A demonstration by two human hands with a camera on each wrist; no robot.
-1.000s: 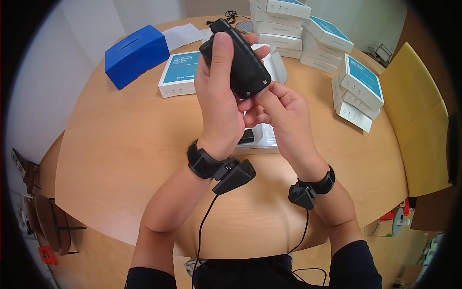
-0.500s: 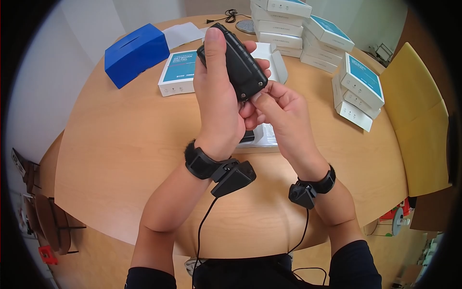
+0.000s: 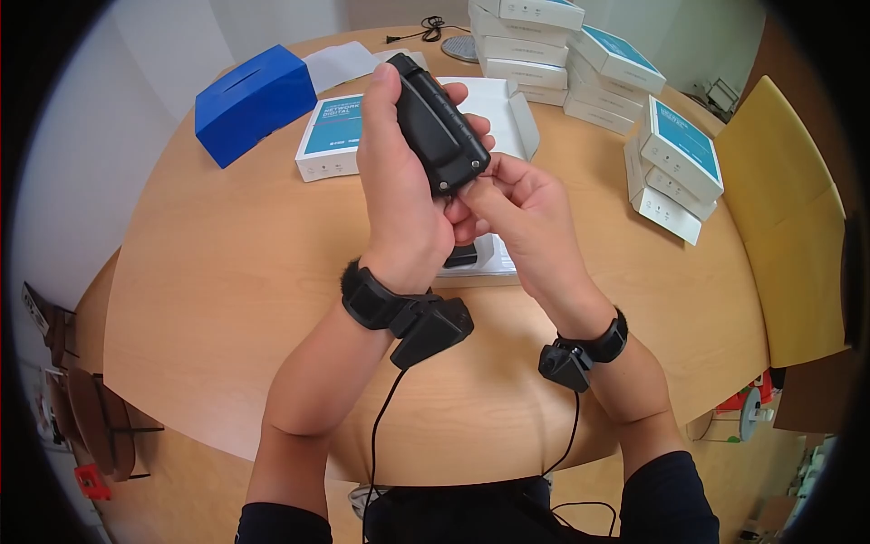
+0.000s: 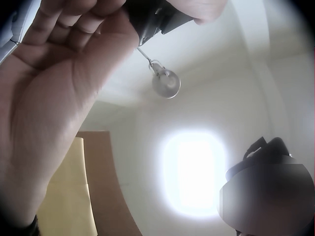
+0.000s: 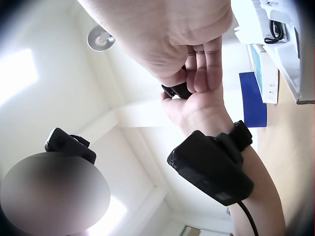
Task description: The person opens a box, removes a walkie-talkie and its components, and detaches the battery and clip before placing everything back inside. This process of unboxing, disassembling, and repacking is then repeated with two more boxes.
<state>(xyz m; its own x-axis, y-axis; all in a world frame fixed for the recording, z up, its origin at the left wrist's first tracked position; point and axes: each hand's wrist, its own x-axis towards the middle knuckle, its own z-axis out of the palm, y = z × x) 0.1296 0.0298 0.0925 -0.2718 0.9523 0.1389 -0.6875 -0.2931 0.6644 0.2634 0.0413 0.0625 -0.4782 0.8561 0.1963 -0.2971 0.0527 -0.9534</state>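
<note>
In the head view a black handheld device [image 3: 438, 136] with ribbed edges and two screws at its lower end is held up over the table, tilted. My left hand [image 3: 399, 204] grips it, thumb along the left side and fingers round the far side. My right hand [image 3: 530, 213] pinches its bottom end between thumb and curled fingers; what exactly lies under those fingertips is hidden. In the right wrist view a dark piece of the device [image 5: 179, 90] shows between the hands. Below the hands lies an open white box [image 3: 497, 263] with a black item [image 3: 462, 255] in it.
A blue box [image 3: 256, 104] with a slot stands back left, by a white-and-teal box [image 3: 331, 150]. An open white lid [image 3: 518, 122] lies behind the hands. Stacked white boxes [image 3: 526, 50] fill the back right, more [image 3: 680, 150] stand near the yellow chair back [image 3: 788, 208].
Both hands have shifted slightly left and the device has come a little lower and nearer with them. The grip of each hand looks the same.
</note>
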